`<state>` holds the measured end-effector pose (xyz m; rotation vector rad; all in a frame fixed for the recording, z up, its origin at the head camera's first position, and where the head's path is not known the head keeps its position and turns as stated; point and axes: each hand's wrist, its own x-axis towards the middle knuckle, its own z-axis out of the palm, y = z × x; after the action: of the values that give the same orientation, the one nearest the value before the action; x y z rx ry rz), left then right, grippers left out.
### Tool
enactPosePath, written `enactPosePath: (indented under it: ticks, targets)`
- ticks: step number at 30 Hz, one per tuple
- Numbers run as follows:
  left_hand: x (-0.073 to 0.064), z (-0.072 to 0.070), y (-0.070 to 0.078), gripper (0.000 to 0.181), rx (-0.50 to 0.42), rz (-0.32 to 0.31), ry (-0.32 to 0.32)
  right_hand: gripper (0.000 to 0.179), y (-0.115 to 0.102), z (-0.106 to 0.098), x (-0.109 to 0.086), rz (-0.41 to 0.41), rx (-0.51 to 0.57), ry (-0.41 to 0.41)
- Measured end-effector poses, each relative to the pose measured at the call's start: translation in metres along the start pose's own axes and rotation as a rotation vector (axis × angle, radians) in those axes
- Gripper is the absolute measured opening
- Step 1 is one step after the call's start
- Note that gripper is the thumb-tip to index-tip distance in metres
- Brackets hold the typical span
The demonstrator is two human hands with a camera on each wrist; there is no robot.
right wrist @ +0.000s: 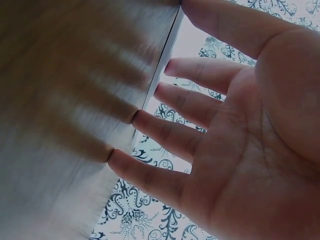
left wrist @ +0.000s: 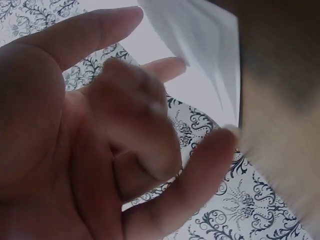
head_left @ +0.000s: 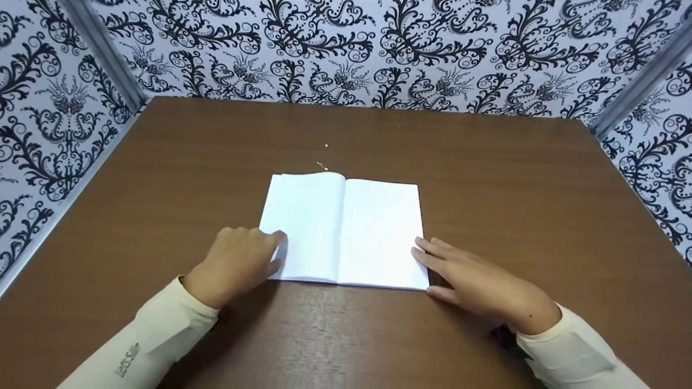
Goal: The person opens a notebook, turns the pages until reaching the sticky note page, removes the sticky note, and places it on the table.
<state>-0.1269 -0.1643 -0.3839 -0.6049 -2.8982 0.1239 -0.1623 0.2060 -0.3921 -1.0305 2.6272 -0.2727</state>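
Head view: with notebook [head_left: 340,232] lying open on worktop [head_left: 503,178]; with left grip [head_left: 240,259] loosely half-curled at its left side, right grip [head_left: 473,278] straight-fingered (touching right side), without hold in either.

A book [head_left: 381,232] lies open on a brown table [head_left: 503,178], both white pages facing up. The left hand [head_left: 238,265] is at the book's left edge, index finger and thumb over the page. The right hand [head_left: 476,281] touches the book's right edge with its fingertips. Nearer than the book are two cream sleeves [head_left: 162,324], the left one lettered. Beyond the book are pale specks [head_left: 323,166] and black-and-white wallpaper [head_left: 335,48].
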Motion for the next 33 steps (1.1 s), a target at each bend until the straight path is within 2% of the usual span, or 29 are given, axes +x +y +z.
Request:
enactPosePath:
  ticks: [3, 6, 9, 11, 15, 18, 23, 33]
  targets:
    - [0.001, -0.002, 0.004, 0.020, 0.016, 0.000, 0.053, 0.065, 0.001, 0.001, 0.000, -0.001, -0.004, -0.003]
    - [0.008, 0.000, 0.011, 0.021, 0.010, 0.022, 0.156, 0.065, 0.002, 0.002, 0.000, -0.008, -0.008, -0.005]
    - [0.019, 0.001, 0.021, 0.019, -0.021, 0.074, 0.238, 0.065, 0.002, 0.002, 0.001, -0.017, -0.014, -0.006]
    - [0.026, 0.000, 0.030, 0.022, -0.047, 0.123, 0.242, 0.065, 0.003, 0.002, 0.001, -0.021, -0.018, -0.002]
    - [0.040, -0.001, 0.048, 0.032, -0.111, 0.229, 0.146, 0.064, 0.002, 0.001, 0.000, -0.030, -0.028, 0.012]
    - [0.045, -0.001, 0.061, 0.037, -0.132, 0.263, 0.045, 0.063, 0.001, 0.001, -0.001, -0.039, -0.036, 0.018]
    - [0.052, 0.001, 0.073, 0.047, -0.095, 0.251, -0.084, 0.063, 0.001, 0.000, 0.000, -0.037, -0.040, 0.026]
    - [0.054, 0.004, 0.075, 0.058, -0.089, 0.225, -0.195, 0.063, 0.001, 0.000, -0.001, -0.038, -0.032, 0.030]
